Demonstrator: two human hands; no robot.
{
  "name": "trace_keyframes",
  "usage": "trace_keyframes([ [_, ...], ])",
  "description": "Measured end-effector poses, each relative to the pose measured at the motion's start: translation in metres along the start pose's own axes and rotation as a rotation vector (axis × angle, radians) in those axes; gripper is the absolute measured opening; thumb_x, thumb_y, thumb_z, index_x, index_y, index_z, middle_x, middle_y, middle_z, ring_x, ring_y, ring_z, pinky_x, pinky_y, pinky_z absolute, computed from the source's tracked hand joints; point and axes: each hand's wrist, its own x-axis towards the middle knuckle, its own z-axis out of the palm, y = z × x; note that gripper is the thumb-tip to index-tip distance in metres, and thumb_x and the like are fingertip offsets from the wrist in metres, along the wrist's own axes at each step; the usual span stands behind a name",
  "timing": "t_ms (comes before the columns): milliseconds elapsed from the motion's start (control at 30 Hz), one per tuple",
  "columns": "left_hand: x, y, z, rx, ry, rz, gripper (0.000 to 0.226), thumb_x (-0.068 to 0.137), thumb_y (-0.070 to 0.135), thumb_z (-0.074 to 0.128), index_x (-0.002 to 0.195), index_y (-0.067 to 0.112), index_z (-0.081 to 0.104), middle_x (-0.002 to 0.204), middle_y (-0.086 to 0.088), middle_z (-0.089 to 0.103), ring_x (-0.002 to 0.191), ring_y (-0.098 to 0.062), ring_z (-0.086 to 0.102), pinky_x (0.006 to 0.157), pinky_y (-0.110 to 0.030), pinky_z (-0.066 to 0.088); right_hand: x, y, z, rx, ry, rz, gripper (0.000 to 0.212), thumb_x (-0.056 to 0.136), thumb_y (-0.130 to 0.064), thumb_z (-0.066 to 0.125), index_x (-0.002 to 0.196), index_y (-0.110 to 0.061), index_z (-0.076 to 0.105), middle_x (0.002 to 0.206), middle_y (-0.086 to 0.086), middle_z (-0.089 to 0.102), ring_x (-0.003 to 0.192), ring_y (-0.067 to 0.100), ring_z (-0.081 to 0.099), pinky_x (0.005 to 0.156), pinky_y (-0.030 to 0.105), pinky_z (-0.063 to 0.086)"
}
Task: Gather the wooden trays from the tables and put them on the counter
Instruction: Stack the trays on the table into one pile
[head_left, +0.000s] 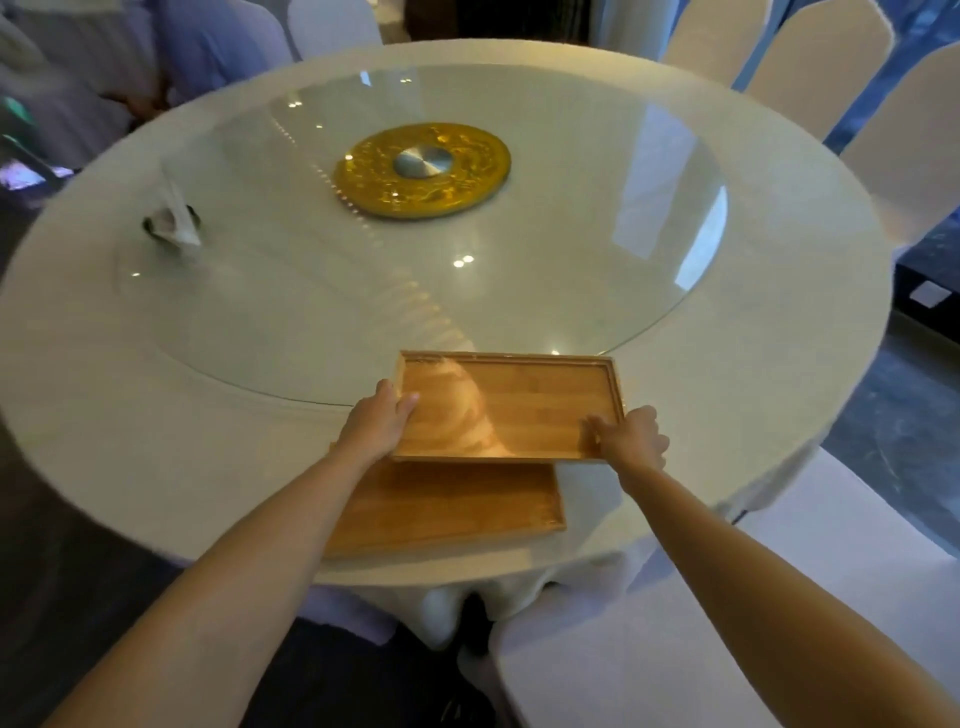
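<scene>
Two wooden trays lie at the near edge of a round table (130, 415) with a cream cloth. The upper tray (524, 410) overlaps the far part of the lower tray (447, 506) and is shifted to the right of it. My left hand (376, 421) grips the upper tray's left end, thumb over the rim. My right hand (631, 436) grips its right near corner. A pale blurred streak crosses the upper tray's left half.
A glass turntable (597, 234) with a gold hub (422, 169) covers the table's middle. A folded napkin in a dark holder (174, 226) stands at the left. White-covered chairs (779, 597) ring the table, one close at my right.
</scene>
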Motion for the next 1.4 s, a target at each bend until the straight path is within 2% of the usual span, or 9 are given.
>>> trace_keyframes([
  [133, -0.017, -0.044, -0.007, 0.128, 0.023, -0.061, 0.047, 0.100, 0.040, 0.023, 0.120, 0.002, 0.041, 0.079, -0.006, 0.054, 0.075, -0.026, 0.053, 0.061, -0.034, 0.039, -0.028, -0.006, 0.032, -0.166, -0.055, -0.099, 0.063, 0.085, -0.048, 0.055, 0.126, -0.002, 0.044, 0.129, 0.020, 0.050, 0.122, 0.036, 0.042, 0.101, 0.046, 0.039],
  [167, -0.022, -0.054, -0.006, 0.154, 0.018, -0.075, 0.047, 0.100, 0.040, 0.022, 0.120, 0.002, 0.041, 0.079, -0.006, 0.052, 0.074, -0.024, 0.051, 0.060, -0.033, 0.038, -0.034, -0.006, 0.037, -0.208, -0.065, -0.122, 0.064, 0.085, -0.050, 0.053, 0.126, -0.001, 0.045, 0.130, 0.021, 0.050, 0.123, 0.036, 0.042, 0.101, 0.045, 0.039],
  [267, -0.035, -0.078, -0.001, 0.203, -0.019, -0.102, 0.048, 0.100, 0.041, 0.019, 0.119, 0.003, 0.041, 0.090, -0.012, 0.058, 0.076, -0.026, 0.053, 0.062, -0.033, 0.039, -0.050, -0.005, 0.047, -0.262, -0.091, -0.159, 0.063, 0.087, -0.047, 0.053, 0.127, 0.000, 0.044, 0.131, 0.021, 0.048, 0.125, 0.036, 0.040, 0.101, 0.044, 0.038],
  [433, -0.045, -0.098, 0.011, 0.196, -0.058, -0.115, 0.049, 0.100, 0.039, 0.019, 0.127, 0.002, 0.037, 0.115, -0.021, 0.064, 0.103, -0.037, 0.062, 0.082, -0.040, 0.049, -0.066, 0.004, 0.055, -0.366, -0.096, -0.208, 0.064, 0.087, -0.048, 0.052, 0.128, 0.000, 0.041, 0.132, 0.020, 0.047, 0.124, 0.035, 0.041, 0.101, 0.042, 0.039],
  [667, -0.045, -0.100, 0.015, 0.162, -0.073, -0.105, 0.050, 0.100, 0.039, 0.019, 0.134, 0.004, 0.033, 0.117, -0.021, 0.063, 0.105, -0.037, 0.061, 0.083, -0.041, 0.048, -0.071, 0.012, 0.053, -0.491, -0.099, -0.224, 0.069, 0.087, -0.054, 0.044, 0.129, 0.001, 0.040, 0.134, 0.019, 0.045, 0.125, 0.034, 0.040, 0.100, 0.041, 0.039],
  [867, -0.046, -0.102, 0.016, 0.152, -0.068, -0.090, 0.049, 0.100, 0.039, 0.020, 0.134, 0.006, 0.032, 0.115, -0.019, 0.064, 0.102, -0.035, 0.062, 0.072, -0.036, 0.042, -0.073, 0.016, 0.052, -0.539, -0.113, -0.235, 0.072, 0.087, -0.057, 0.042, 0.129, 0.001, 0.039, 0.134, 0.019, 0.043, 0.125, 0.034, 0.040, 0.100, 0.042, 0.039],
  [1200, -0.049, -0.109, 0.018, -0.019, -0.102, -0.131, 0.055, 0.099, 0.042, 0.021, 0.144, 0.009, 0.022, 0.125, -0.021, 0.058, 0.111, -0.037, 0.057, 0.088, -0.042, 0.046, -0.066, 0.020, 0.049, -0.461, -0.221, -0.231, 0.070, 0.087, -0.054, 0.045, 0.131, 0.000, 0.039, 0.134, 0.019, 0.044, 0.125, 0.034, 0.041, 0.100, 0.043, 0.039],
  [1300, -0.049, -0.111, 0.021, -0.114, -0.125, -0.201, 0.059, 0.098, 0.046, 0.022, 0.139, 0.005, 0.034, 0.129, -0.022, 0.056, 0.116, -0.038, 0.054, 0.095, -0.043, 0.044, -0.061, 0.025, 0.048, -0.383, -0.288, -0.193, 0.069, 0.086, -0.056, 0.047, 0.129, -0.001, 0.045, 0.129, 0.020, 0.048, 0.119, 0.035, 0.046, 0.101, 0.045, 0.042],
  [1400, -0.050, -0.110, 0.025, -0.301, -0.129, -0.266, 0.062, 0.098, 0.047, 0.025, 0.129, 0.000, 0.050, 0.127, -0.023, 0.057, 0.117, -0.038, 0.053, 0.097, -0.040, 0.041, -0.052, 0.032, 0.049, -0.278, -0.359, -0.159, 0.076, 0.074, -0.069, 0.045, 0.113, -0.005, 0.059, 0.116, 0.020, 0.061, 0.108, 0.036, 0.056, 0.098, 0.050, 0.045],
])
